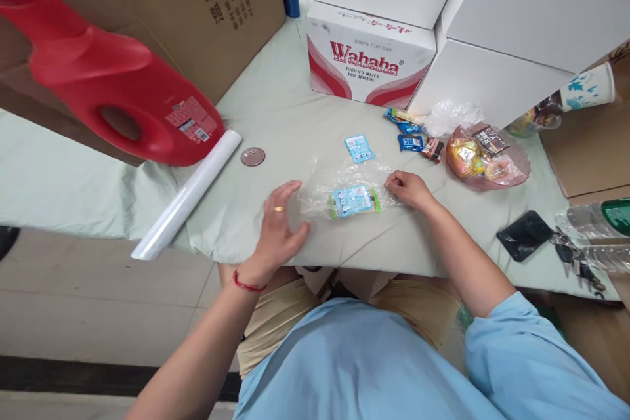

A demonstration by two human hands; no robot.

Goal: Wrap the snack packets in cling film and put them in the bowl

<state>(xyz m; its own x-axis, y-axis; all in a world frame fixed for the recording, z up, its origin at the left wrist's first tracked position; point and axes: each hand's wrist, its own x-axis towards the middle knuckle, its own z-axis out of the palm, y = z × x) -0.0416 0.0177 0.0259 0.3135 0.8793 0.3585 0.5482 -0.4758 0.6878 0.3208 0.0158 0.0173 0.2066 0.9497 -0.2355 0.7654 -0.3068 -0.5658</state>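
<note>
On the cloth-covered table a clear plastic bag (322,177) lies flat in front of me. A small light-blue snack packet with green ends (353,201) is on or inside it; I cannot tell which. Just beyond is another light-blue packet (359,149), touching or close to the bag's far edge. My right hand (407,189) pinches the bag's right edge between thumb and fingers. At the left side my left hand (283,223) hovers with thumb and fingers apart, holding nothing, close to the bag's left edge.
Candy packets (411,142) and a pink bowl of snacks (522,167) sit at right, near a black phone (524,235) and keys (578,262). Leftward are a round badge (252,156), a white roll (189,193) and a red jug (123,92). A Wahaba box (367,56) stands behind.
</note>
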